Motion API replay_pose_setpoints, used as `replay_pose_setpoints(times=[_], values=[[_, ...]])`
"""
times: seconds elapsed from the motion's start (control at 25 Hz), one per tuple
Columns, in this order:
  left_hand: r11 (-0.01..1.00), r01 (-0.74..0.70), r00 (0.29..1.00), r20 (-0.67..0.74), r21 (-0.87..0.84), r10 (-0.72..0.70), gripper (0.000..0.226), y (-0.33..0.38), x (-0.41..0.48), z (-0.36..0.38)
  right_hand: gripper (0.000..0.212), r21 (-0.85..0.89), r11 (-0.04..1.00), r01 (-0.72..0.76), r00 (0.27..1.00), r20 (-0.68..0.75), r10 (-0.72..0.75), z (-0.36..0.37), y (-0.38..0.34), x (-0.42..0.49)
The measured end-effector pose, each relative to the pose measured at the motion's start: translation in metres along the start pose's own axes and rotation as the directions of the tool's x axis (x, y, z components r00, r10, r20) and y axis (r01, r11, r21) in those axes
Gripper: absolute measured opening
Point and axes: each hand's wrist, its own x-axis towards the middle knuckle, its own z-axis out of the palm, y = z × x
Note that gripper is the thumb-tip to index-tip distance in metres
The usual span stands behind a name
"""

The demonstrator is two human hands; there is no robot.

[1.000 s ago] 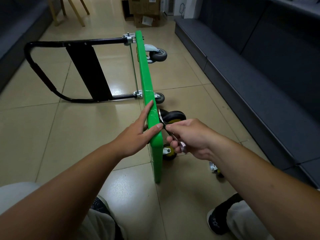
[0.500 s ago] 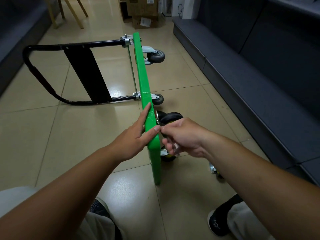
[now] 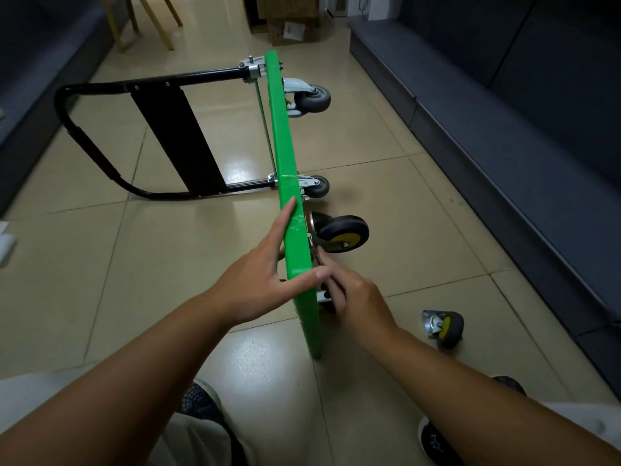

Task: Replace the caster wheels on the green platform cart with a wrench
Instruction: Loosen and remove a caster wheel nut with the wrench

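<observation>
The green platform cart (image 3: 285, 146) lies on its side on the tiled floor, one long edge up. My left hand (image 3: 255, 284) rests on that edge, with the index finger straight along it and the thumb laid across the top. My right hand (image 3: 359, 304) is behind the platform, just below the black-and-yellow caster (image 3: 342, 232) mounted on the underside. Its blurred fingers curl round a thin metal wrench (image 3: 319, 258) whose tip points up at the caster's mount. A loose black-and-yellow caster (image 3: 443, 327) lies on the floor to the right.
Two grey casters (image 3: 316, 99) (image 3: 317, 186) stick out from the far end of the cart. Its black handle (image 3: 100, 156) lies flat to the left. A dark bench (image 3: 504, 146) runs along the right side. Cardboard boxes (image 3: 289, 25) and wooden chair legs (image 3: 148, 25) stand at the back.
My right hand has dropped lower and nearer to me behind the platform, still with the wrench. The loose caster on the floor has come into full view. My left hand stays on the edge.
</observation>
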Motion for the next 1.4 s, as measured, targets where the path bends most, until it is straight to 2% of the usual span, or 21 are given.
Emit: replay_pose_setpoints(times=[0.08, 0.16, 0.24, 0.32, 0.4, 0.52, 0.68, 0.84, 0.96, 1.08, 1.16, 1.32, 1.36, 1.4], values=[[0.997, -0.006, 1.000, -0.001, 0.074, 0.006, 0.117, 0.001, 0.001, -0.001, 0.055, -0.027, 0.999, 0.039, 0.999, -0.015, -0.039, 0.003, 0.012, -0.008], [0.997, -0.018, 1.000, -0.007, 0.074, 0.019, 0.120, 0.002, 0.001, 0.000, 0.053, -0.060, 0.997, 0.039, 0.997, -0.069, -0.043, 0.002, 0.025, -0.022], [0.999, -0.031, 0.999, -0.020, 0.045, 0.032, 0.118, 0.000, 0.001, 0.002, 0.045, -0.006, 0.996, -0.088, 0.984, -0.159, 0.086, 0.004, 0.044, -0.034], [1.000, -0.028, 0.999, -0.030, 0.004, 0.028, 0.117, -0.003, -0.001, 0.002, 0.035, 0.132, 0.946, -0.295, 0.925, -0.207, 0.318, 0.012, 0.063, -0.040], [0.999, -0.031, 0.999, -0.036, -0.024, 0.030, 0.118, -0.004, -0.002, -0.001, 0.021, 0.185, 0.893, -0.410, 0.868, -0.221, 0.444, 0.024, 0.082, -0.044], [0.999, -0.046, 0.999, -0.030, -0.026, 0.045, 0.118, -0.007, 0.002, -0.006, 0.016, 0.103, 0.810, -0.577, 0.802, -0.119, 0.586, 0.048, 0.118, -0.044], [0.995, -0.075, 0.996, -0.041, -0.059, 0.073, 0.117, -0.016, 0.005, -0.014, 0.016, 0.078, 0.630, -0.772, 0.631, -0.021, 0.776, 0.087, 0.162, -0.042], [0.993, -0.093, 0.995, -0.041, -0.075, 0.090, 0.117, -0.023, 0.010, -0.022, 0.014, 0.082, 0.571, -0.817, 0.574, 0.019, 0.818, 0.110, 0.186, -0.045], [0.992, -0.122, 0.992, -0.030, -0.022, 0.121, 0.120, -0.027, 0.016, -0.024, 0.009, 0.149, 0.471, -0.869, 0.486, 0.081, 0.870, 0.124, 0.213, -0.052], [0.989, -0.143, 0.989, -0.031, 0.027, 0.144, 0.121, -0.027, 0.016, -0.024, 0.005, 0.299, 0.283, -0.911, 0.336, 0.144, 0.931, 0.129, 0.232, -0.058], [0.987, -0.153, 0.987, -0.035, 0.049, 0.155, 0.120, -0.025, 0.017, -0.023, 0.014, 0.389, 0.177, -0.904, 0.266, 0.187, 0.946, 0.120, 0.227, -0.056], [0.978, -0.178, 0.982, -0.049, 0.105, 0.184, 0.120, -0.022, 0.018, -0.022, 0.026, 0.292, 0.067, -0.954, 0.138, 0.230, 0.963, 0.115, 0.236, -0.064], [0.979, -0.173, 0.982, -0.054, 0.106, 0.180, 0.120, -0.022, 0.017, -0.022, 0.026, 0.250, 0.051, -0.967, 0.112, 0.239, 0.964, 0.112, 0.236, -0.063], [0.980, -0.167, 0.983, -0.056, 0.104, 0.174, 0.121, -0.023, 0.017, -0.022, 0.023, 0.160, 0.078, -0.984, 0.116, 0.248, 0.962, 0.114, 0.240, -0.066]])
